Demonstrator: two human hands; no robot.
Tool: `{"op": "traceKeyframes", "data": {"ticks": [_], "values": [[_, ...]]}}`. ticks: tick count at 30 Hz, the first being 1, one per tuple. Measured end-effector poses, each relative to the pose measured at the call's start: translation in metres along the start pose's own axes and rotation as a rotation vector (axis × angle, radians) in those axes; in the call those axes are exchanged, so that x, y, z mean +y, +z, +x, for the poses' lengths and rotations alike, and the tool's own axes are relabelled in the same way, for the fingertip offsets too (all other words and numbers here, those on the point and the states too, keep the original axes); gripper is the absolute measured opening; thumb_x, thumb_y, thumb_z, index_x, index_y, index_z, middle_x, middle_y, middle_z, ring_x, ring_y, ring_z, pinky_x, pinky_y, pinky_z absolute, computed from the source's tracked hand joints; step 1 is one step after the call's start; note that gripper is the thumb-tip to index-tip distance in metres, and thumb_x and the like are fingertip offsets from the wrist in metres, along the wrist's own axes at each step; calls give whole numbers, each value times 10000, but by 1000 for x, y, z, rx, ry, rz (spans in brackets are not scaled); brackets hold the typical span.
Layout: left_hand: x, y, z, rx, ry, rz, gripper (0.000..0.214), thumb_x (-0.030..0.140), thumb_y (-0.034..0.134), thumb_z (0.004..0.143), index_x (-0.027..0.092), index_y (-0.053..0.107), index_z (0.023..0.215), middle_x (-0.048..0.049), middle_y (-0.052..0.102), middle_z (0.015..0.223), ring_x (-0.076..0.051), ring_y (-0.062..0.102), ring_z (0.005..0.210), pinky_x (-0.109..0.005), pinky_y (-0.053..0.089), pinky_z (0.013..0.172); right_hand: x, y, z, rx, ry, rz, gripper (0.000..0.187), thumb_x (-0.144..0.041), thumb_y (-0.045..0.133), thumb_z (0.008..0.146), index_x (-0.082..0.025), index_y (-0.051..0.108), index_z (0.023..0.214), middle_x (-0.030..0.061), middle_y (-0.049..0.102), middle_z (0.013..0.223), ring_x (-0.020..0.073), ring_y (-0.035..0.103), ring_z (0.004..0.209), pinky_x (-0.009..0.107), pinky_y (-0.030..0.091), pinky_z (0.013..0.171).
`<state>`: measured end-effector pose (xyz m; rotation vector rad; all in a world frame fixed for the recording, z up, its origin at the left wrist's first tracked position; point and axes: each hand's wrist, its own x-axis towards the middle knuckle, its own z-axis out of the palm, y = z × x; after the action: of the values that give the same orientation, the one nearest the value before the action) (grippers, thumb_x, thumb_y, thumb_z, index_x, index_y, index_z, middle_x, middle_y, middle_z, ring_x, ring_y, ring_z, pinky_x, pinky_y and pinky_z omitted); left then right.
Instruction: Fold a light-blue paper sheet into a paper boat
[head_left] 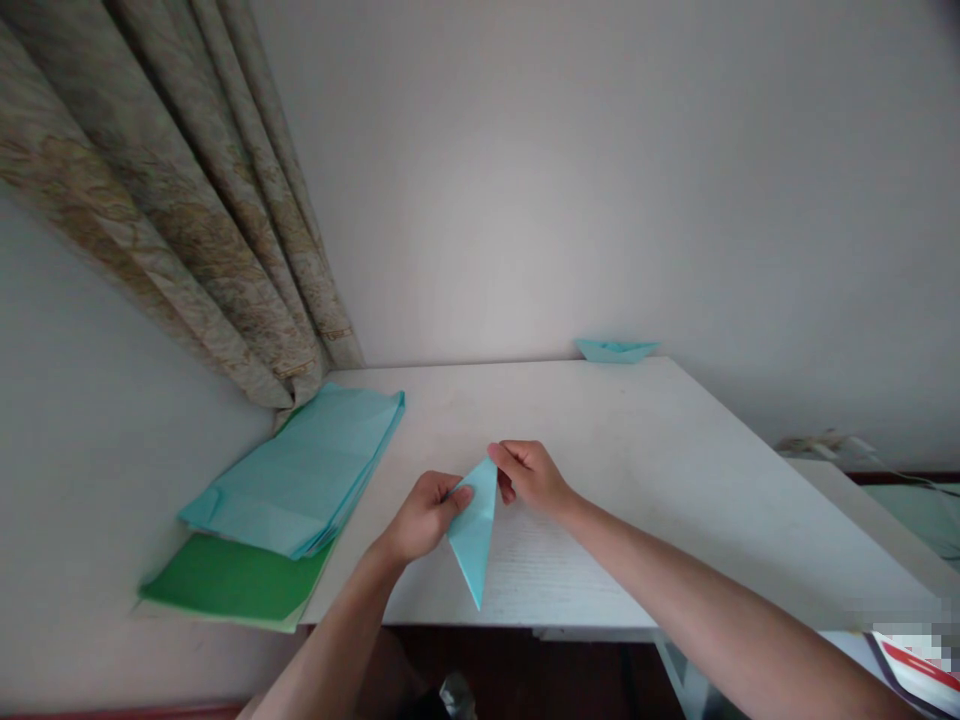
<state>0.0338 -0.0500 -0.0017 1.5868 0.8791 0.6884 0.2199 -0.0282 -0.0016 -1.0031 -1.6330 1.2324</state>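
Observation:
A folded piece of light blue paper point(475, 535) is held up above the near part of the white table, its narrow point hanging downward. My left hand point(429, 515) grips its left side, thumb lying across the front face. At the top corner, my right hand point(531, 474) pinches the paper between thumb and fingers. The fingers behind the sheet are partly hidden. Both hands are closed on the same piece.
A light blue folded paper boat point(616, 351) sits at the table's point(600, 430) back edge by the wall. Stacked blue paper sheets point(307, 470) lie on a green sheet point(240, 578) at left, below a patterned curtain point(202, 200). Cables point(825, 443) run at the right.

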Motion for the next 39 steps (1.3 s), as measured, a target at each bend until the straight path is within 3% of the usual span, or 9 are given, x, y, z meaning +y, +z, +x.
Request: {"op": "traceKeyframes", "data": {"ticks": [7, 16, 25, 39], "values": [[0, 9, 4, 117, 23, 11, 469, 549, 470, 801, 135, 526, 586, 37, 316, 513, -83, 268, 474, -220, 208, 441, 2, -1, -1, 16, 3, -46, 474, -537, 474, 873, -183, 482, 557, -40, 480, 409, 83, 457, 374, 199, 329, 399], [-10, 11, 9, 333, -8, 48, 449, 526, 485, 784, 142, 521, 554, 30, 349, 505, -93, 296, 482, -228, 217, 448, 3, 2, -1, -88, 30, -93, 447, -529, 507, 853, -184, 484, 570, -50, 477, 414, 82, 458, 380, 194, 332, 400], [-8, 11, 9, 455, -32, 116, 425, 508, 469, 773, 151, 505, 546, 37, 347, 483, -96, 306, 472, -229, 214, 446, 1, 4, -2, -212, 113, -46, 452, -542, 544, 819, -181, 469, 558, -50, 489, 399, 75, 440, 368, 190, 302, 389], [0, 11, 9, 704, 78, 257, 391, 428, 452, 796, 201, 324, 504, 48, 279, 497, -95, 270, 478, -236, 199, 459, 1, 4, -4, -373, 189, 84, 435, -516, 587, 806, -167, 502, 562, -57, 499, 388, 64, 446, 338, 190, 328, 397]]}}
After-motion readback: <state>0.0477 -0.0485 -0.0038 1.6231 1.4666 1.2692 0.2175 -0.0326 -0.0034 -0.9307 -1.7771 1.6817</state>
